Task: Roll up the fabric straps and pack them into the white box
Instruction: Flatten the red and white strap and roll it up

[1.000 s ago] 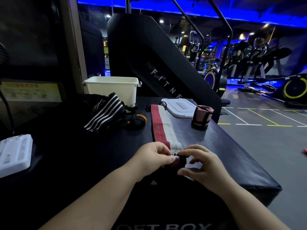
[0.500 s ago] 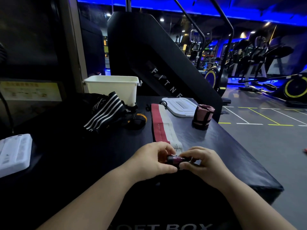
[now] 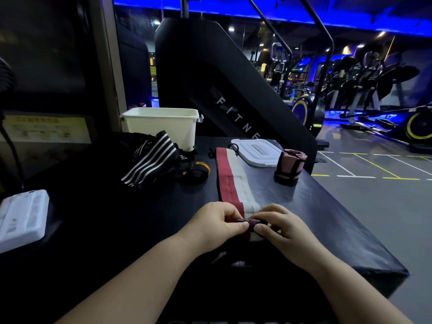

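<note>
Both bare hands meet at lower centre of frame, at the near end of the red-and-white strap (image 3: 233,183). Left grip (image 3: 217,222) has thumb & fingers curled, pinching the strap's small dark-red rolled end from the left. Right grip (image 3: 284,230) pinches the same roll from the right.

Rest of the strap lies flat on the black desk (image 3: 327,218), running away from the hands toward centre frame. Red stripe is on its left side, white on its right. Its far end, w/ a thin black loop, sits just beside the white lid (image 3: 256,152).

White box (image 3: 161,127) stands open at the desk's far edge, upper left of centre; inside can't be seen. In front of it is a heap of black straps w/ white stripes (image 3: 152,157), and right of the heap a black strap w/ yellow trim (image 3: 197,170). A pink strap (image 3: 289,167), rolled & bound w/ black bands, stands upright right of centre, just beside the lid. White flat device (image 3: 21,216) lies at far left edge. Gym machines fill the bkgd under blue light.
</note>
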A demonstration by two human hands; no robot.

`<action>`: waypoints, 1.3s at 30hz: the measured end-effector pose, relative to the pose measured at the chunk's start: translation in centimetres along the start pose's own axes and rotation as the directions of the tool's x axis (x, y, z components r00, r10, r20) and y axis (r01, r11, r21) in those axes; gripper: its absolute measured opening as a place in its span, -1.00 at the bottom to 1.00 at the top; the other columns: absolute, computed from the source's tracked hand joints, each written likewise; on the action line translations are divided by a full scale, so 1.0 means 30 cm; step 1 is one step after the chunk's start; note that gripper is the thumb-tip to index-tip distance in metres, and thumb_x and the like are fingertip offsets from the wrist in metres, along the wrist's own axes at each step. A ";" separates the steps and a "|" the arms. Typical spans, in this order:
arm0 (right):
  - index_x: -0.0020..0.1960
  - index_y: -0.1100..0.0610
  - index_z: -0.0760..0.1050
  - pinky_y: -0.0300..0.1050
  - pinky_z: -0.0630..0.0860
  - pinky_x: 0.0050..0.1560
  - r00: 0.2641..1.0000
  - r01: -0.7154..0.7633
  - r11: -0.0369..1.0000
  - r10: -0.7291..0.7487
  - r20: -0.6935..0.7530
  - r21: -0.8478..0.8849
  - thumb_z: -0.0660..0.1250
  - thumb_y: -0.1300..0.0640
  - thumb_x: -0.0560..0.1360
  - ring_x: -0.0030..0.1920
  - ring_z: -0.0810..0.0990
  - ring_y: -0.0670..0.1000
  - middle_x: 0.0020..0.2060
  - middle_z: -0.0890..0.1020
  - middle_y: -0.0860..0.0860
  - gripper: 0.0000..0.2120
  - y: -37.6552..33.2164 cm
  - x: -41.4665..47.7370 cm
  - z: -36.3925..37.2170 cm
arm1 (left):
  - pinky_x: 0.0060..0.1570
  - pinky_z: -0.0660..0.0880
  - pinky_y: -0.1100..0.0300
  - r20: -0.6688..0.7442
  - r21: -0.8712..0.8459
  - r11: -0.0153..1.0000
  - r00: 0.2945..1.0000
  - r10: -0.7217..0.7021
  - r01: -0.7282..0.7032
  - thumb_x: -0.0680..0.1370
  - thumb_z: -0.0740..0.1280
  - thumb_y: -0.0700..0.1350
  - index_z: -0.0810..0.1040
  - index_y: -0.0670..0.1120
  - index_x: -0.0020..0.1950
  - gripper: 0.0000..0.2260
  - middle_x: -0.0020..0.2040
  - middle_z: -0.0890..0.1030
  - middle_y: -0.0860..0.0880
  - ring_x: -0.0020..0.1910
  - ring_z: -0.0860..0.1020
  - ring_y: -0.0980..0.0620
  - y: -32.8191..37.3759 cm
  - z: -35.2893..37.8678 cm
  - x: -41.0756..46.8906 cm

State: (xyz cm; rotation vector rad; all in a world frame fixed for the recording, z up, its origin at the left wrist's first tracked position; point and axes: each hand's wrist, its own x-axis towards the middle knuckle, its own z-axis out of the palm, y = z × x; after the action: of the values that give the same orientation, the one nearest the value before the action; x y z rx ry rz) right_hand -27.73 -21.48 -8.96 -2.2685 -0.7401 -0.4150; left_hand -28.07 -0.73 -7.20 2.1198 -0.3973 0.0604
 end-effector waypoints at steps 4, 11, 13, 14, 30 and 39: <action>0.08 -0.43 0.44 -0.33 0.48 -0.07 0.999 0.023 0.999 -0.021 -0.041 0.049 0.33 -0.05 0.47 -0.04 0.59 -0.13 0.00 0.57 -0.25 -0.70 -0.016 -0.006 0.001 | -0.21 0.45 0.22 -0.004 0.035 0.999 0.999 -0.038 0.038 0.47 0.46 0.01 0.60 0.00 -0.25 -0.86 -0.34 0.58 0.07 -0.34 0.47 0.19 0.002 -0.001 0.021; 0.08 -0.37 0.52 -0.34 0.50 -0.18 0.999 0.022 0.999 -0.023 0.026 0.034 0.58 0.00 0.20 -0.17 0.59 -0.10 -0.09 0.59 -0.22 -0.47 0.013 0.011 -0.014 | -0.27 0.37 0.25 0.013 0.050 0.994 0.996 -0.094 0.093 0.52 0.40 0.00 0.56 0.02 -0.32 -0.78 -0.43 0.48 0.10 -0.40 0.41 0.18 0.002 -0.003 0.047; 0.05 -0.44 0.50 -0.42 0.45 -0.19 0.999 0.028 1.000 -0.028 0.034 0.003 0.60 0.09 0.19 -0.16 0.58 -0.14 -0.07 0.58 -0.25 -0.39 0.018 0.022 -0.013 | -0.25 0.38 0.20 0.012 0.080 0.991 0.994 -0.109 0.108 0.53 0.37 0.03 0.56 0.01 -0.33 -0.75 -0.42 0.48 0.08 -0.37 0.42 0.12 -0.003 -0.003 0.054; 0.04 -0.46 0.50 -0.43 0.44 -0.20 0.999 0.033 0.999 -0.032 0.035 -0.006 0.60 0.08 0.18 -0.16 0.57 -0.16 -0.08 0.58 -0.26 -0.40 0.020 0.027 -0.013 | -0.25 0.38 0.18 0.011 0.106 0.988 0.993 -0.116 0.114 0.54 0.35 0.05 0.56 0.00 -0.33 -0.74 -0.41 0.48 0.07 -0.35 0.42 0.09 -0.003 -0.004 0.057; 0.08 -0.16 0.60 -0.35 0.50 -0.11 0.996 -0.010 0.994 0.020 0.086 -0.110 0.40 -0.27 0.28 -0.07 0.57 -0.20 -0.09 0.56 -0.25 -0.58 0.017 0.054 -0.026 | -0.05 0.41 0.45 -0.145 0.157 0.983 0.982 0.123 -0.100 0.48 0.44 -0.09 0.69 0.02 -0.10 -0.95 -0.21 0.58 0.20 -0.12 0.54 0.27 -0.015 -0.010 0.067; 0.19 -0.18 0.57 -0.32 0.45 -0.02 0.994 -0.027 0.983 0.046 0.100 -0.180 0.24 -0.38 0.37 -0.02 0.53 -0.22 -0.05 0.51 -0.27 -0.51 0.024 0.062 -0.015 | 0.02 0.33 0.60 0.126 0.229 0.965 0.987 0.104 -0.131 0.29 0.61 -0.09 0.58 0.06 0.27 -0.44 0.06 0.49 0.23 0.01 0.49 0.33 -0.031 -0.071 0.053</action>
State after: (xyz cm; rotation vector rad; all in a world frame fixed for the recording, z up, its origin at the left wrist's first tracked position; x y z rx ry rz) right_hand -25.87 -21.50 -8.14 -2.4836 -0.7379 -0.3605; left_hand -26.04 1.09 -6.46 2.3398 -0.6100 0.0593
